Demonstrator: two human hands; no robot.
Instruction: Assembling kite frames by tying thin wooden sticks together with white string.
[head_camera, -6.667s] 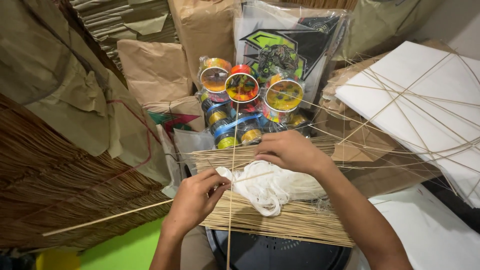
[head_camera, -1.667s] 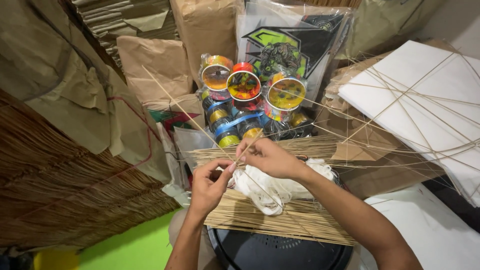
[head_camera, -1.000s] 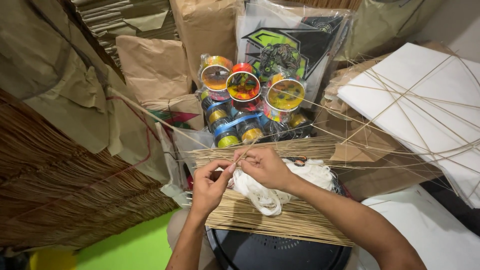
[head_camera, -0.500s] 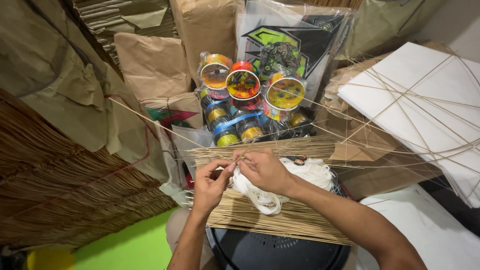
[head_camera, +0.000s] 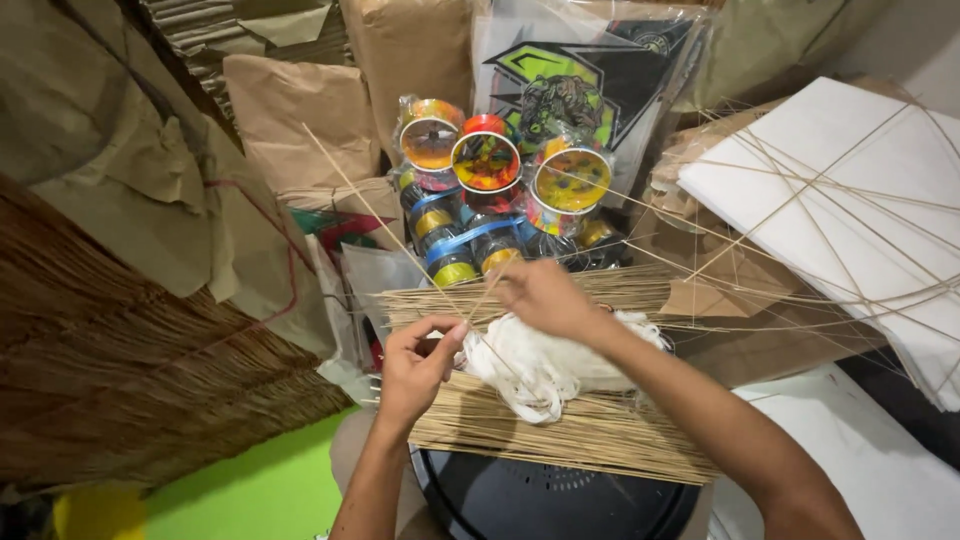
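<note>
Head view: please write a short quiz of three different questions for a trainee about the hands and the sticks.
1. True or false: the left hand pinches a thin stick that slants up to the left.
2. What lies under the white bundle? A) a bed of thin sticks B) a glass plate C) a towel
3. Fill in: behind the right hand stand colourful ____ of thread.

Key: 1 true; 2 A; 3 spools.
</note>
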